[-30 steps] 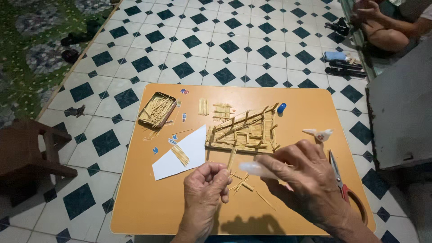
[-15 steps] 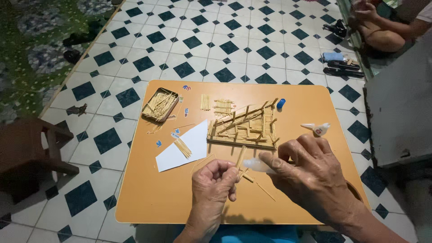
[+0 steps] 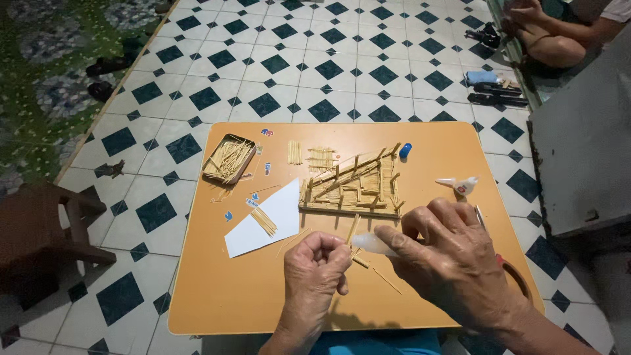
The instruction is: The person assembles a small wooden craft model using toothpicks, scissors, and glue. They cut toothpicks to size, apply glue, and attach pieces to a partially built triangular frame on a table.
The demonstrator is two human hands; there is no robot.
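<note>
My left hand (image 3: pixel 317 268) is closed, pinching a thin wooden stick (image 3: pixel 353 230) that points up toward a small structure of glued sticks (image 3: pixel 351 185) on the low orange table (image 3: pixel 217 289). My right hand (image 3: pixel 450 258) holds a small whitish glue tube (image 3: pixel 372 243), its tip close to the stick and my left fingers. A few loose sticks (image 3: pixel 378 273) lie on the table under both hands. Several more sticks rest on a white sheet of paper (image 3: pixel 259 223) to the left.
A flat tin tray of sticks (image 3: pixel 229 160) sits at the table's far left. A blue cap (image 3: pixel 405 150), another glue tube (image 3: pixel 460 185), scissors with red handles (image 3: pixel 507 266) and two stick bundles (image 3: pixel 309 155) lie around. A person sits at the top right (image 3: pixel 559 33). A brown stool (image 3: pixel 39 230) stands left.
The view has shifted slightly. My hands have drawn closer together, bringing the glue tube's tip nearer to the stick in my left fingers.
</note>
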